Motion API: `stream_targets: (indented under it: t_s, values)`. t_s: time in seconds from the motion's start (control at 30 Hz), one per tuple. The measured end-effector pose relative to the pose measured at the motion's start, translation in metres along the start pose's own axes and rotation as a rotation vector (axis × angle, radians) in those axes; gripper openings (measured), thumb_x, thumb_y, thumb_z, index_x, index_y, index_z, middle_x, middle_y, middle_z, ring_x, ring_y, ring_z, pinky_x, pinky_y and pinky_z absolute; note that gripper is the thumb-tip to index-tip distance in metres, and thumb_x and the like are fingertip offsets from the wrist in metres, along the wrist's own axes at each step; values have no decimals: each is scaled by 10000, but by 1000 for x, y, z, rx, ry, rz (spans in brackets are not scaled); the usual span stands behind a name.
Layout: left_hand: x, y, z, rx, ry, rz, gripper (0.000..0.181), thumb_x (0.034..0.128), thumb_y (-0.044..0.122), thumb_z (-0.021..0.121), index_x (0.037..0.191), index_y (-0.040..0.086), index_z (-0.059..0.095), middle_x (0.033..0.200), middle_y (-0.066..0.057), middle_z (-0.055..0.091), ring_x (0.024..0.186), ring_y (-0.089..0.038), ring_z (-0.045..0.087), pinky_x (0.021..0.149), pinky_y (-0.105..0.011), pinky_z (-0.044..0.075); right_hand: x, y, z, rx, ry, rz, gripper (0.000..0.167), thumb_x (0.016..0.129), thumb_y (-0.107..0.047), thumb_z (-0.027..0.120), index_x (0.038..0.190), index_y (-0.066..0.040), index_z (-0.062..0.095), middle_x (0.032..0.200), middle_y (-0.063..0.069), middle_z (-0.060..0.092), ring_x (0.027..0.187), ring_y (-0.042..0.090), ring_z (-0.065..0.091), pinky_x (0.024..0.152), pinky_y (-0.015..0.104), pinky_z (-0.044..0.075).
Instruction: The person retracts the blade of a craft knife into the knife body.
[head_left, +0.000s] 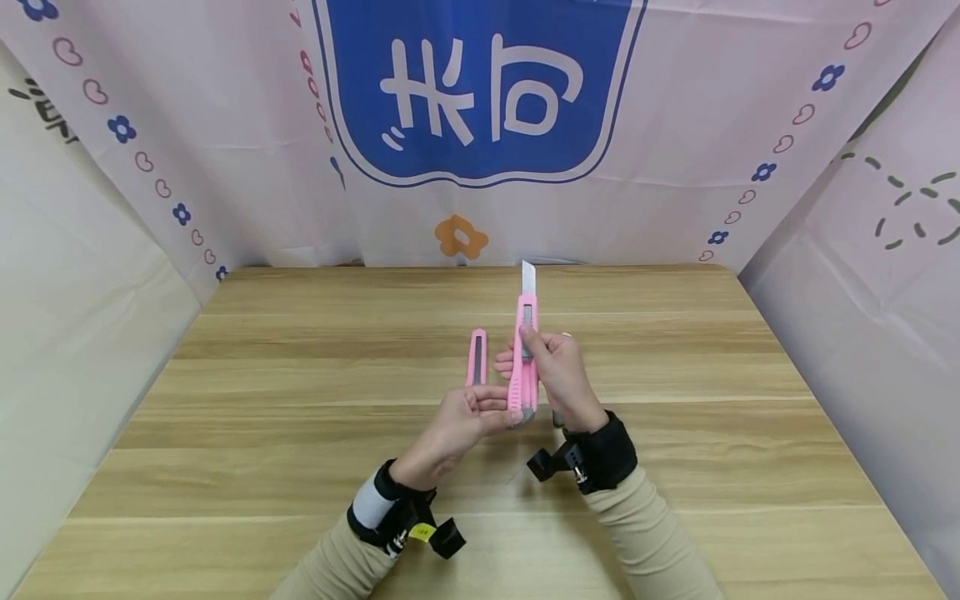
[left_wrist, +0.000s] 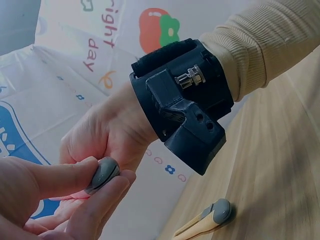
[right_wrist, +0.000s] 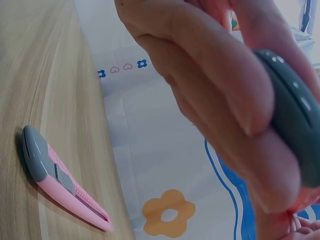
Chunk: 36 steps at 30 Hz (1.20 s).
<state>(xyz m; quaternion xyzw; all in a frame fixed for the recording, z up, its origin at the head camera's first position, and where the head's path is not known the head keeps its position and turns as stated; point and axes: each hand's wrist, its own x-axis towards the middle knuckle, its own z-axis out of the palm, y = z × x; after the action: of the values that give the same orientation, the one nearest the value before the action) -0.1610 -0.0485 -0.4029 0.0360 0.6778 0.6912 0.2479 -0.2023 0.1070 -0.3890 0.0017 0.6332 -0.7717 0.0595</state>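
A pink utility knife (head_left: 527,358) is held tilted above the table, its blade (head_left: 528,277) out and pointing away. My right hand (head_left: 562,375) grips the body, with the thumb near the slider and fingers behind. At the grey butt end (left_wrist: 105,175), my left hand (head_left: 461,425) pinches between thumb and fingers. A second pink utility knife (right_wrist: 70,190) lies on the table left of the held one; in the head view my left hand covers its lower part. Another grey-ended knife (left_wrist: 217,212) lies below my right hand, mostly hidden from the head view.
The wooden table (head_left: 225,433) reaches back to a white printed curtain (head_left: 262,167) with a blue emblem. White cloth also hangs at both sides. Each wrist carries a black camera mount (head_left: 600,454).
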Motion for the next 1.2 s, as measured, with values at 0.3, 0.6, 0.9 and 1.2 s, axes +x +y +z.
stream_targets:
  t_s: [0.3,0.6,0.9,1.2]
  values:
    - [0,0,0,4,-6,5,383,861,-20,646,1225,-100,557,1178,-256,666,883,-84,704,864,-241,598,0,-1,0,1,-12,-4,417,1024,-180,453,1054,224,552,654,-49,739,634,100,731,674,291,630]
    - [0,0,0,-3,-13,0,381,859,-30,642,1223,-105,557,1191,-259,659,879,-78,702,869,-245,597,-1,-1,0,-5,-19,1,407,1021,-156,451,1092,236,534,658,-56,741,636,91,730,687,284,629]
    - [0,0,-1,-18,-15,-1,390,862,-20,642,1230,-109,552,1191,-256,660,858,-71,701,876,-252,597,-1,-1,1,15,-37,-21,387,1012,-116,452,1128,247,517,667,-71,746,653,87,733,706,277,627]
    - [-1,1,-2,-17,-19,-5,380,877,-20,625,1237,-112,548,1218,-268,641,878,-70,700,883,-247,595,-1,0,-2,1,-52,-23,388,1008,-131,469,1120,236,530,715,-39,760,685,90,739,723,264,626]
